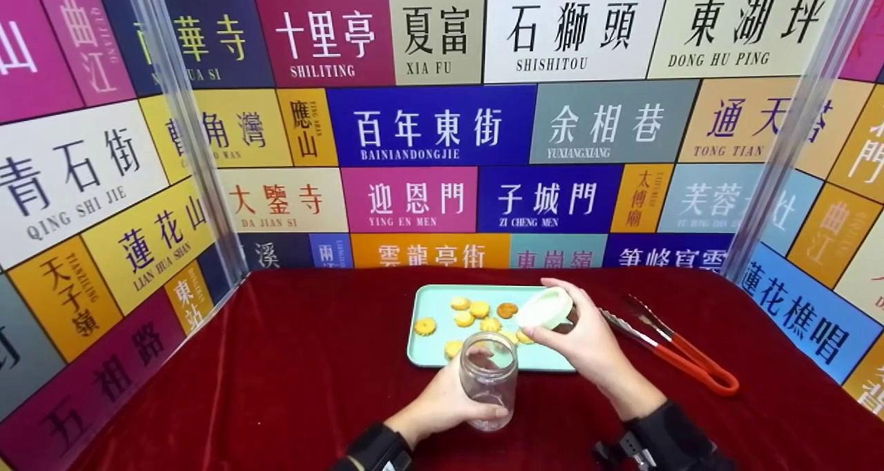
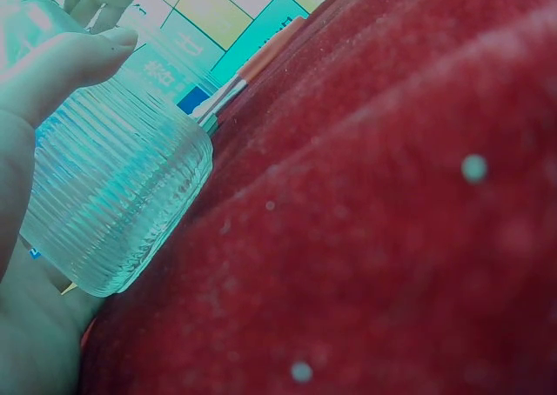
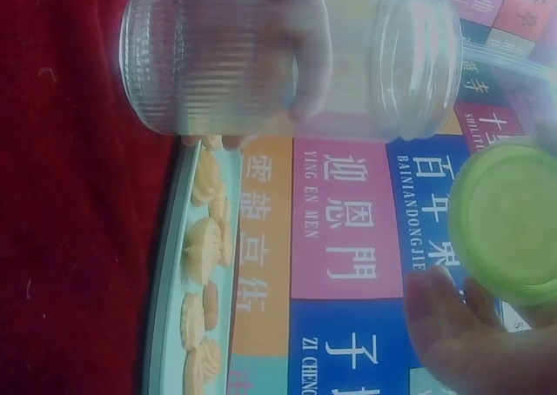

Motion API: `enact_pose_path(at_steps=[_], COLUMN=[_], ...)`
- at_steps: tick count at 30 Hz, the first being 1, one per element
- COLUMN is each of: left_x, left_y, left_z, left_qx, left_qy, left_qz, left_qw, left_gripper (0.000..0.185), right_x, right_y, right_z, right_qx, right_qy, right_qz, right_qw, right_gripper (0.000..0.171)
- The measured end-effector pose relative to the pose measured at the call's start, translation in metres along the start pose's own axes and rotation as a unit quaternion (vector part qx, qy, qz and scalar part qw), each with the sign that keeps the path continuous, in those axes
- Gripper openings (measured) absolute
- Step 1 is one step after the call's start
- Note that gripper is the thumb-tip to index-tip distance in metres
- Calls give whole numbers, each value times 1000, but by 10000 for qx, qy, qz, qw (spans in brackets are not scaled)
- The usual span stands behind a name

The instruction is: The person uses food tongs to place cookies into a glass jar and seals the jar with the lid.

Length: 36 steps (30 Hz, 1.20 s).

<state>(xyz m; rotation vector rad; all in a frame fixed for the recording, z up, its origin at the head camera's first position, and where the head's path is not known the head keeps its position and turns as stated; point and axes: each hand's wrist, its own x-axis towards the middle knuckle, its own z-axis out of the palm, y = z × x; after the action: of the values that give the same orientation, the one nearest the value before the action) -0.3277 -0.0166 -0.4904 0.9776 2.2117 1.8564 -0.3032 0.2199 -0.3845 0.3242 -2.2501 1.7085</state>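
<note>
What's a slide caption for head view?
Left hand grips an open glass jar, right hand a lid; cookies lie on a tray.

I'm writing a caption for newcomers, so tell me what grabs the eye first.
The wall of bright, lettered panels dominates, rising behind the dark red cloth. Front and centre, the left hand grips a clear jar; to its right, the right hand holds a pale green lid. Cookies lie on the mint tray behind the jar.

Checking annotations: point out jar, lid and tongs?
Jar (image 1: 493,387): head view, on its clear glass body.
Lid (image 3: 512,224): right wrist view, on its round green face.
Tongs (image 1: 673,359): head view, on the red handle.
</note>
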Motion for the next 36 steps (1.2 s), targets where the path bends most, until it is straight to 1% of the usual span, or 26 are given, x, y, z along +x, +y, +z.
enact_pose_path(at_steps=[3, 8, 11, 13, 16, 18, 22, 27, 30, 31, 36], left_x=[0, 0, 0, 0, 1, 1, 0, 0, 1, 1, 1], left_y=[0, -1, -1, -2, -2, -2, -3, -2, -2, -2, 0], left_z=[0, 0, -1, -1, 0, 0, 0, 0, 0, 0, 1], left_qx=[5, 11, 15, 26, -20, -52, -129, -118, -125, -132, -215], left_qy=[2, 16, 23, 34, 35, 38, 42, 57, 42, 37, 2], left_qz=[10, -8, -11, -5, 4, 4, 1, 5, 39, 50, 78], left_qw=[10000, 10000, 10000, 10000, 10000, 10000, 9999, 9999, 9999, 9999, 9997], left_gripper=[90, 89, 87, 86, 84, 83, 83, 87, 88, 89, 90], right_x=[1, 4, 5, 5, 5, 3, 0, -5, -9, -10, -16], right_y=[2, 8, 10, 11, 11, 10, 9, 10, 13, 14, 21], right_z=[-1, -2, -5, -7, -13, -17, -23, -25, -25, -25, -23], right_qx=[-164, -750, -1250, -1687, -2481, -2959, -3546, -3974, -4066, -4107, -4376], right_qy=[84, 96, 30, -45, -233, -406, -898, -1544, -1930, -2087, -2873], right_qz=[-107, -349, -548, -680, -815, -877, -860, -588, -334, -248, 107], right_qw=[9998, 9965, 9906, 9833, 9650, 9503, 9267, 9026, 8924, 8872, 8520], right_gripper=[80, 89, 91, 91, 90, 90, 92, 93, 88, 86, 75])
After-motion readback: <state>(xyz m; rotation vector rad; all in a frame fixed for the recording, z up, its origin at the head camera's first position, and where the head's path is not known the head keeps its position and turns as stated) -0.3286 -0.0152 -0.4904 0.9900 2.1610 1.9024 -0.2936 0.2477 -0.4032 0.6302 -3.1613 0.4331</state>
